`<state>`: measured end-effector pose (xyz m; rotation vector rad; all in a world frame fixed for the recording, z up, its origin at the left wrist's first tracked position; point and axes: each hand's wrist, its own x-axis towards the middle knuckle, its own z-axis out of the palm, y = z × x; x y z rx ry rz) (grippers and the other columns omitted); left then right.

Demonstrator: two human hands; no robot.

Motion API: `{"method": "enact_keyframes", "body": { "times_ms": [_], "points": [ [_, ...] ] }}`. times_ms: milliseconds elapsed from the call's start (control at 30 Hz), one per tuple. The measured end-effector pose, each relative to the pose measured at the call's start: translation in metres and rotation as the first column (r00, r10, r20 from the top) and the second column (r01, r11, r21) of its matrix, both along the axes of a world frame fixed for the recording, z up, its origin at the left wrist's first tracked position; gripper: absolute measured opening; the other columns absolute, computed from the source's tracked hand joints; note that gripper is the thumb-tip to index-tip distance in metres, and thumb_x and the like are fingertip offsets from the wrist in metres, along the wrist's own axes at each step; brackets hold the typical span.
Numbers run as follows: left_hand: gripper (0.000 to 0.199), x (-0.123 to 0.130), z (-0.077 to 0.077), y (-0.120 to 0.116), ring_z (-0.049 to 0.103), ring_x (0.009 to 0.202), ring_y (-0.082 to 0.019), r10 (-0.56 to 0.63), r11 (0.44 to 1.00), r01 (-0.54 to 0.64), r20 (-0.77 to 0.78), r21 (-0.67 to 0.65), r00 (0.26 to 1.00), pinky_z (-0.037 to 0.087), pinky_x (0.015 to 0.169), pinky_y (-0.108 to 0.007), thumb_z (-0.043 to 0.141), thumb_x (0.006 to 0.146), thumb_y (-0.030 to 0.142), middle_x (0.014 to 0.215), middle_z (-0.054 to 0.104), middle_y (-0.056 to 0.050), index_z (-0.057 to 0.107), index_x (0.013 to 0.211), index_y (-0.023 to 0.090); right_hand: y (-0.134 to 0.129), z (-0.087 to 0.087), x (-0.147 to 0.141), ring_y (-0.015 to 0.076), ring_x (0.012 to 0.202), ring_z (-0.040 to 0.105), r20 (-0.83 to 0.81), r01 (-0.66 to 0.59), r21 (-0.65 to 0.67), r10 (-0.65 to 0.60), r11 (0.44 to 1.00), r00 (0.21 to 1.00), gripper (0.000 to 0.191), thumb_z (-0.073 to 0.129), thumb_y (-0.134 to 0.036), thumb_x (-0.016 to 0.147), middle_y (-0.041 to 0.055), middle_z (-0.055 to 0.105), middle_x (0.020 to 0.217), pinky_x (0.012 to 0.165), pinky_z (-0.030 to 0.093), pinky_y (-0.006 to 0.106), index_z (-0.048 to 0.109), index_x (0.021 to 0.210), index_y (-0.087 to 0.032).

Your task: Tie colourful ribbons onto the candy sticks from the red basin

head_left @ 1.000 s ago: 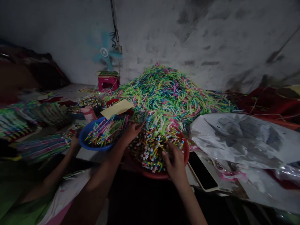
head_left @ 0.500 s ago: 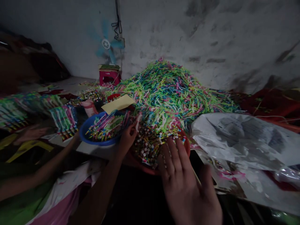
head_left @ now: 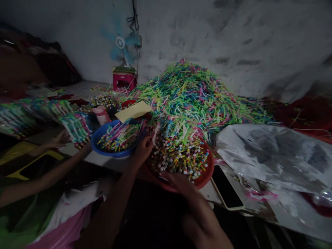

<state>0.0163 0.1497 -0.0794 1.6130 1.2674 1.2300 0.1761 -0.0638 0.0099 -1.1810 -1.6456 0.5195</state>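
Note:
My left hand (head_left: pixel 143 150) pinches a pale strip (head_left: pixel 156 134) between thumb and fingers, beside the blue bowl (head_left: pixel 97 149) of colorful ribboned pieces. A red basin (head_left: pixel 211 169) full of small beaded, striped sticks lies to the right of that hand. Near the basin's front rim is my right hand (head_left: pixel 198 204), blurred, its fingers apart and nothing seen in it. Behind the basin rises a large heap of green, blue and pink ribbons (head_left: pixel 186 91). A yellowish card (head_left: pixel 133 111) rests over the back of the blue bowl.
At the left are another person's arm (head_left: pixel 49 178) and a further hand (head_left: pixel 59 139) by upright ribbon bundles (head_left: pixel 76 128). A phone (head_left: pixel 228 188) and a white plastic bag (head_left: pixel 264 152) lie right. A blue fan (head_left: pixel 120 43) stands behind.
My right hand has turned from an open palm over the basin and dropped lower, uncovering sticks and the phone. My left hand still pinches the strip. The view has shifted slightly.

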Motion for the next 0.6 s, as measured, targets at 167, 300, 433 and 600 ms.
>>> {"method": "enact_keyframes", "body": {
  "times_ms": [167, 300, 433, 600],
  "points": [
    [0.031, 0.001, 0.012, -0.023, 0.060, 0.087, -0.017, -0.060, 0.987, 0.087, 0.189, -0.138, 0.980, 0.045, 0.082, -0.028, 0.052, 0.072, 0.022, 0.090, 0.066, -0.001, 0.065, 0.100, 0.019, 0.063, -0.044, 0.017, 0.0290, 0.090, 0.056, 0.567, 0.420, 0.108, -0.403, 0.901, 0.718, 0.037, 0.050, -0.035, 0.089, 0.0094, 0.064, 0.095, 0.079, 0.041, 0.045, 0.055, 0.124, -0.027],
    [0.036, 0.004, 0.019, -0.056, 0.063, 0.084, -0.018, -0.083, 0.956, 0.171, 0.340, -0.239, 0.937, 0.050, 0.074, -0.030, 0.054, 0.076, 0.036, 0.099, 0.067, -0.005, 0.063, 0.106, 0.018, 0.078, -0.060, 0.017, 0.0268, 0.088, 0.055, 0.649, 0.359, 0.176, -0.382, 0.917, 0.657, 0.024, 0.049, -0.038, 0.090, 0.0068, 0.067, 0.092, 0.076, 0.037, 0.040, 0.060, 0.106, -0.023],
    [0.048, 0.001, 0.030, -0.087, 0.062, 0.083, -0.014, -0.071, 0.859, 0.367, 0.629, -0.356, 0.774, 0.051, 0.077, -0.028, 0.069, 0.068, 0.030, 0.095, 0.066, -0.002, 0.059, 0.114, 0.022, 0.076, -0.057, 0.016, 0.0238, 0.083, 0.057, 0.516, 0.392, 0.166, -0.418, 0.905, 0.747, 0.017, 0.047, -0.034, 0.091, 0.0047, 0.065, 0.084, 0.077, 0.035, 0.039, 0.057, 0.090, -0.021],
    [0.048, -0.007, 0.041, -0.111, 0.063, 0.076, -0.012, -0.037, 0.759, 0.551, 0.823, -0.346, 0.567, 0.052, 0.076, -0.028, 0.072, 0.065, 0.015, 0.086, 0.063, 0.001, 0.060, 0.112, 0.023, 0.056, -0.049, 0.002, 0.0199, 0.085, 0.057, 0.090, 0.235, 0.002, -0.235, 0.972, 0.968, 0.028, 0.042, -0.031, 0.093, 0.0056, 0.059, 0.094, 0.079, 0.044, 0.036, 0.043, 0.120, -0.022]
  ]
}}
